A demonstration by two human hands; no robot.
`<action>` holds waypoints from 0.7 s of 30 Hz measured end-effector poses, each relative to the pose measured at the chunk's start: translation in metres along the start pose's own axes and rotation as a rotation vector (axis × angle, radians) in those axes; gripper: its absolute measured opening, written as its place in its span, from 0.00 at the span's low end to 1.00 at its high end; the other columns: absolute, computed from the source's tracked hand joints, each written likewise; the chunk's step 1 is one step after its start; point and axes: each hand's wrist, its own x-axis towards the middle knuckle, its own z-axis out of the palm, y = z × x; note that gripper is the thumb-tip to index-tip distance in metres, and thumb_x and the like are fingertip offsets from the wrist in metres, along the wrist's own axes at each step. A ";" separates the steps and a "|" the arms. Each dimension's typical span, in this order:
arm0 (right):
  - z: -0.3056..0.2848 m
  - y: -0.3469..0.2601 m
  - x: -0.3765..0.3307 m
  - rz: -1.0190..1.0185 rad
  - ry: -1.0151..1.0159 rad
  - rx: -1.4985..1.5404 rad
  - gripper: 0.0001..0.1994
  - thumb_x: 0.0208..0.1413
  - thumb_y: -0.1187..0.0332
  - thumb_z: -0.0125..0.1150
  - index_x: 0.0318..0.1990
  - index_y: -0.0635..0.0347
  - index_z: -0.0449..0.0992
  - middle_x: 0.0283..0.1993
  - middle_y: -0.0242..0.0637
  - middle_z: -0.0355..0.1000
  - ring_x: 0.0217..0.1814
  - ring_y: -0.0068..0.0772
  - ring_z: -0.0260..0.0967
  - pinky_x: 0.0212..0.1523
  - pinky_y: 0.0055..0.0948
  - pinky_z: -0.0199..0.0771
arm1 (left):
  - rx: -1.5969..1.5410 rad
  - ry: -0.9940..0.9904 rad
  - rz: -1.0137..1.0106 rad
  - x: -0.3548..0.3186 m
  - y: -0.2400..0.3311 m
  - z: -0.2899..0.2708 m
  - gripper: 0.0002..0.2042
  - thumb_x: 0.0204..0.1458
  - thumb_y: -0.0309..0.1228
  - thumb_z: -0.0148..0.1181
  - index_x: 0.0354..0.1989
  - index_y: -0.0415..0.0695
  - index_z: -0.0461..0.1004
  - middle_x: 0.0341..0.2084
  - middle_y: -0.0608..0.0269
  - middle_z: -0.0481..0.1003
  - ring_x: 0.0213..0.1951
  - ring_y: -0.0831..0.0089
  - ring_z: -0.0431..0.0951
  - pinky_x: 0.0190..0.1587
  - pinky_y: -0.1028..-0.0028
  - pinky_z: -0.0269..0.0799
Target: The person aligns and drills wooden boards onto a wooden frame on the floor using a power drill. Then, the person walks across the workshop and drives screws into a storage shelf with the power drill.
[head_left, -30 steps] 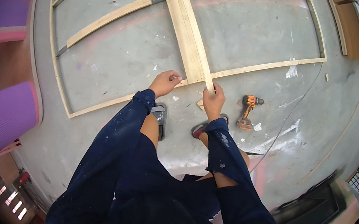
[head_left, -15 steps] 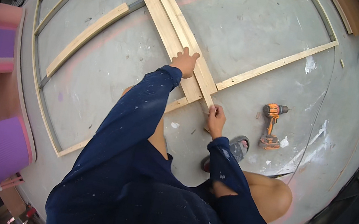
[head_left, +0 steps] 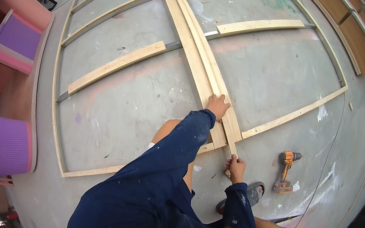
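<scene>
My left hand (head_left: 217,106) rests with its fingers spread across two long pale boards lying side by side, the left board (head_left: 196,79) and the right board (head_left: 232,121). Between their near ends a narrow wooden strip (head_left: 231,147) sticks out toward me. My right hand (head_left: 236,167) pinches the near end of that strip between thumb and fingers. The boards run away from me over a large wooden frame (head_left: 298,112) that lies flat on the concrete floor. Part of the strip is hidden under my left hand.
An orange and black cordless drill (head_left: 285,171) lies on the floor right of my right hand. Shorter boards (head_left: 118,66) lie along the frame's middle rail. Purple and pink curved furniture (head_left: 1,145) stands at left, brown panels (head_left: 348,30) at far right. My sandalled foot (head_left: 253,192) is near the strip.
The view has shifted, so more of the frame's far side shows and the scene sits lower and further right. Both hands keep their places on the boards and strip.
</scene>
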 end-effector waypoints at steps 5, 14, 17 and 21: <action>-0.005 0.001 0.011 0.002 -0.048 0.023 0.14 0.58 0.65 0.53 0.35 0.73 0.72 0.25 0.40 0.73 0.21 0.28 0.70 0.21 0.26 0.72 | 0.011 0.111 0.049 -0.001 -0.004 0.005 0.29 0.27 0.35 0.73 0.44 0.53 0.71 0.44 0.54 0.63 0.44 0.46 0.64 0.45 0.54 0.60; 0.025 -0.019 0.006 -0.030 -0.027 0.082 0.15 0.58 0.64 0.53 0.33 0.72 0.71 0.24 0.41 0.72 0.21 0.29 0.71 0.22 0.26 0.74 | -0.073 0.113 -0.016 0.006 -0.029 0.014 0.29 0.30 0.32 0.73 0.46 0.50 0.70 0.50 0.47 0.60 0.52 0.33 0.58 0.54 0.46 0.56; 0.023 -0.025 0.011 -0.013 -0.065 0.110 0.16 0.59 0.61 0.51 0.33 0.69 0.72 0.25 0.41 0.72 0.21 0.30 0.71 0.23 0.27 0.75 | -0.141 0.052 0.051 0.016 -0.037 0.007 0.31 0.30 0.32 0.72 0.49 0.47 0.68 0.54 0.40 0.57 0.56 0.33 0.55 0.58 0.43 0.51; 0.019 -0.027 0.021 0.028 -0.160 0.135 0.16 0.58 0.60 0.53 0.32 0.68 0.73 0.25 0.40 0.73 0.21 0.30 0.71 0.24 0.29 0.76 | -0.074 0.081 0.121 0.019 -0.047 0.010 0.32 0.30 0.38 0.72 0.49 0.48 0.69 0.55 0.38 0.58 0.61 0.47 0.53 0.58 0.42 0.48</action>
